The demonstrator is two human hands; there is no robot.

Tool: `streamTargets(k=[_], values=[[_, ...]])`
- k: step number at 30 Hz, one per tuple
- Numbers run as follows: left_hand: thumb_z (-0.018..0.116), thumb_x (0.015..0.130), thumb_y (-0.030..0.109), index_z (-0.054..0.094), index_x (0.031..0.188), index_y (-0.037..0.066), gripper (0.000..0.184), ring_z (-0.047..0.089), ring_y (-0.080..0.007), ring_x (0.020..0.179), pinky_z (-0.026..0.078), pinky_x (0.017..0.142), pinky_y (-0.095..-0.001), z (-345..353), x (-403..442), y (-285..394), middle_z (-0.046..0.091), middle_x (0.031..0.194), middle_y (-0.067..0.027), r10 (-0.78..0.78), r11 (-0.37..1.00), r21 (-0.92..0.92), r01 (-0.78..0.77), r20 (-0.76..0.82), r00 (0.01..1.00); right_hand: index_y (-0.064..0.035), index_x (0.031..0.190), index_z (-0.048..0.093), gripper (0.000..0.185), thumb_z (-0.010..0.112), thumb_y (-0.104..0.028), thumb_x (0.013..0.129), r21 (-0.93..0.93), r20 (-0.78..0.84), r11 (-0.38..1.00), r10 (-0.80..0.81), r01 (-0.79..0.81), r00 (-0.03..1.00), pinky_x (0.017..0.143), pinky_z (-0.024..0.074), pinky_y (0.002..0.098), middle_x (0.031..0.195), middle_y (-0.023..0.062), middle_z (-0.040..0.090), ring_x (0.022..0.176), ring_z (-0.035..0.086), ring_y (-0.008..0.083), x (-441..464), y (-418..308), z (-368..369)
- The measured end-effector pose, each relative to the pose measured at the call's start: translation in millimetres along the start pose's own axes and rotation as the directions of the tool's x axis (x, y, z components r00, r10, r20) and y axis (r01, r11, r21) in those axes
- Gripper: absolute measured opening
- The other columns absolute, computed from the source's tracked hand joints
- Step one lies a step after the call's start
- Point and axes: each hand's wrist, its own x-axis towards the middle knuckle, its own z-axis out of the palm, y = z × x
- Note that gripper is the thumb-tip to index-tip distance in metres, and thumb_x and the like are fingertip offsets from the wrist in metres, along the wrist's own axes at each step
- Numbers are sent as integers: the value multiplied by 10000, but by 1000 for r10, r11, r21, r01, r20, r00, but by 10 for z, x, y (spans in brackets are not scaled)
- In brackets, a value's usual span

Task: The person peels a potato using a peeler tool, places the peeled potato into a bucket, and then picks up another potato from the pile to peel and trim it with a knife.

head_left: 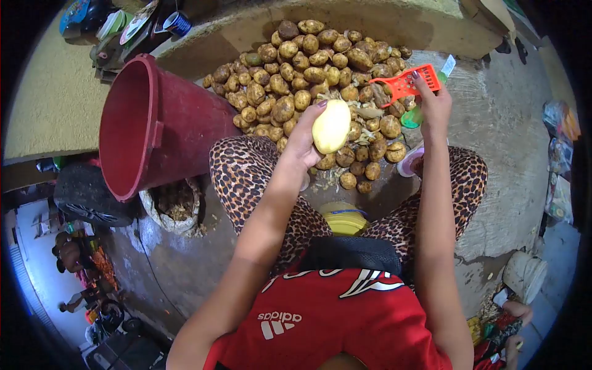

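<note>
My left hand (300, 140) is wrapped round a peeled, pale yellow potato (332, 127), holding it above the pile. My right hand (436, 105) grips an orange plastic peeler (404, 84) with holes in its flat body, and its forked end points left toward the potato. Part of a green object (412, 117) shows beneath the right hand; what it is I cannot tell. Behind and below both hands lies a large heap of unpeeled, dirt-covered potatoes (283, 108), with peel scraps (370, 113) among them.
A big dark red bucket (148, 123) leans on its side at the left. Beside it are an open sack (172, 209) and a tyre (89, 194). A yellow container (345, 221) sits between my legs. Other people (77, 259) are at the far left; another person's arm (517, 311) shows lower right.
</note>
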Motion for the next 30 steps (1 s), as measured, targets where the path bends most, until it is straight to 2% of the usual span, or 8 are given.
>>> streamTargets(k=[1,7,14,18,21,26,29,30], values=[[521,862,296,507,1092,11,367,617,-208,861,540,721,-349,5,6,-4,603,1001,-119,7,1000,0,-7,-17,1000,-51,865,628,175,672,-190,768,116,19,993,-15,13,1000,561,424,198,760,22,638,657,571,58,-58,-8,60],[474,890,333,512,1109,9,393,621,-198,844,542,659,-338,66,46,6,611,988,-113,-49,998,-35,49,15,999,-29,909,631,259,695,-226,755,-84,450,996,42,-4,892,583,437,199,737,8,626,657,563,59,-542,-58,336],[491,852,415,573,963,73,369,577,-215,551,426,365,-256,-15,37,12,606,748,-83,-243,967,-56,248,75,967,1,927,612,223,660,-168,789,-115,2,985,-127,126,992,673,461,211,809,32,633,745,596,93,26,-59,-130],[484,855,408,571,984,70,372,571,-189,505,414,356,-244,66,57,22,611,736,-74,-245,955,-174,239,-17,969,-15,882,633,175,672,-150,778,134,241,991,-19,-14,970,626,446,198,744,20,622,678,570,79,-439,-164,250],[482,851,416,573,963,86,360,547,-195,502,377,348,-230,71,38,24,602,732,-73,-271,955,-120,271,16,962,-21,870,637,172,672,-163,781,-60,385,974,-179,218,905,617,439,198,734,12,612,668,558,75,-549,-3,343],[482,837,451,558,967,103,378,470,-197,498,338,352,-205,-50,56,-5,553,737,-94,-306,929,-166,332,161,938,-33,838,638,194,682,-210,770,-176,-157,980,-125,97,980,535,395,211,706,0,600,587,502,57,-1,-41,-71],[478,822,460,500,1087,64,477,449,-184,585,387,389,-200,-118,23,71,503,826,-138,-279,908,-235,347,280,919,-33,839,634,217,689,-228,762,179,-192,981,-37,72,981,516,384,209,694,0,593,560,486,57,78,-6,-184],[506,802,445,500,1082,62,474,463,-190,590,383,395,-201,-101,-34,136,510,828,-137,-227,928,-245,280,222,948,-39,863,623,197,673,-208,775,106,-182,994,-17,37,983,515,371,203,712,-12,584,577,484,50,51,1,-172]])
